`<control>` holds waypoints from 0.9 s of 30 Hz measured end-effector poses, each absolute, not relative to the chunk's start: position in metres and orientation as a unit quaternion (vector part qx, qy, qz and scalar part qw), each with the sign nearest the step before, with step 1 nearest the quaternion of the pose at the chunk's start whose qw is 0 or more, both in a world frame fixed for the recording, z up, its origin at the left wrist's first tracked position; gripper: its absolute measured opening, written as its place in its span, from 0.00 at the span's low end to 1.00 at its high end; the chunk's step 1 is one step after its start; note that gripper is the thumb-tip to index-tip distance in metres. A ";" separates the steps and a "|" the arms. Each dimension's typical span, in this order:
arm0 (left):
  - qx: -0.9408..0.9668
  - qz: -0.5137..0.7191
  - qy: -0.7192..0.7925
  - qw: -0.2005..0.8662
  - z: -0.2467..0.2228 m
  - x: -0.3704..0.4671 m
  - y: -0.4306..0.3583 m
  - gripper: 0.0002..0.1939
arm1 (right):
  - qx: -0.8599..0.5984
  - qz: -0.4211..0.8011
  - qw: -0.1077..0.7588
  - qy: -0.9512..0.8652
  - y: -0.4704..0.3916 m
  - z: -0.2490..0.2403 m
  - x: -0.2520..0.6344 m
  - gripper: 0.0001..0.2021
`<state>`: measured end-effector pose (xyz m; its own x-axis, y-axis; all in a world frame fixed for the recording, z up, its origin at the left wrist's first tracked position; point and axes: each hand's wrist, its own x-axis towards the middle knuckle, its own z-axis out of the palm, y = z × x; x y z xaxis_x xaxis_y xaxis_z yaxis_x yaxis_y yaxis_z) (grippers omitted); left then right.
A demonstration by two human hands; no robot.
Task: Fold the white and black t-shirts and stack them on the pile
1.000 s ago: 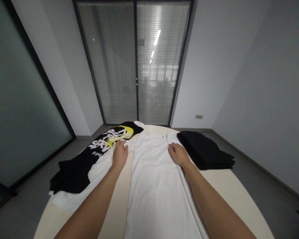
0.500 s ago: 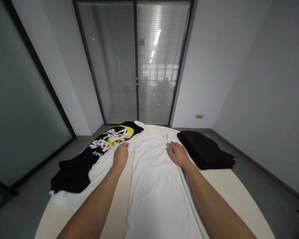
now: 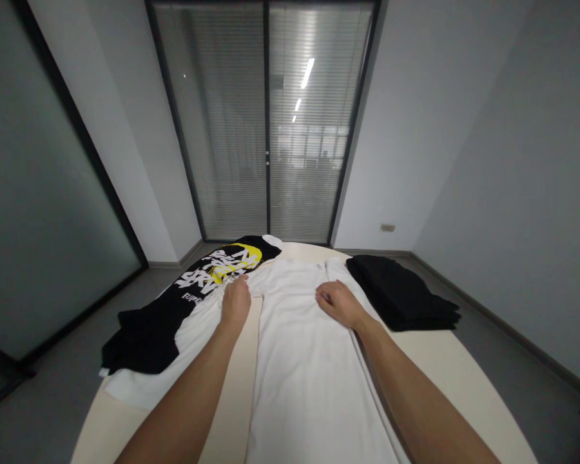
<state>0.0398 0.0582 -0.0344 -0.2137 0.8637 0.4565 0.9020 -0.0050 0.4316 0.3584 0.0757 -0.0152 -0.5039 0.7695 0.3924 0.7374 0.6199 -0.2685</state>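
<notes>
On my feed, the white shirt point(image 3: 304, 380) lies lengthwise down the middle of the pale counter point(image 3: 449, 377), its near end running out of view. I have the left hand point(image 3: 236, 301) at the shirt's far left, by the sleeve, fingers curled; I can't tell whether they pinch cloth. The right hand point(image 3: 339, 304) is over the far right part, fingers bent inward, and I can't make out whether fabric is caught between them. To the left I see a black printed shirt point(image 3: 174, 309) beside white cloth point(image 3: 196, 334); to the far right sits a folded black stack point(image 3: 399, 290), just beside the white shirt.
</notes>
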 end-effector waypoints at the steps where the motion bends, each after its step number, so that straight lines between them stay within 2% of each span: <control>1: -0.624 -0.342 -0.702 0.031 -0.033 0.040 0.058 0.22 | -0.437 0.032 0.246 -0.865 0.076 -0.015 0.358 0.09; 4: -0.615 -0.370 -0.695 0.039 -0.030 0.043 0.057 0.26 | -0.437 0.031 0.250 -0.863 0.077 -0.017 0.359 0.09; 8: -0.602 -0.362 -0.711 0.036 -0.027 0.046 0.056 0.23 | -0.434 0.036 0.263 -0.861 0.080 -0.022 0.359 0.09; 20: -0.673 -0.136 -0.726 0.042 0.005 0.051 0.111 0.12 | -0.442 0.053 0.279 -0.851 0.083 -0.027 0.363 0.08; 27: -0.665 -0.089 -0.738 0.069 0.006 0.060 0.123 0.16 | -0.450 0.060 0.282 -0.845 0.085 -0.027 0.364 0.08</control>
<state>0.0599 0.1225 0.0057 -0.1057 0.9698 0.2200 0.9942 0.0991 0.0407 0.3644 0.0848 -0.0266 -0.4362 0.7943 0.4228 0.7269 0.5880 -0.3548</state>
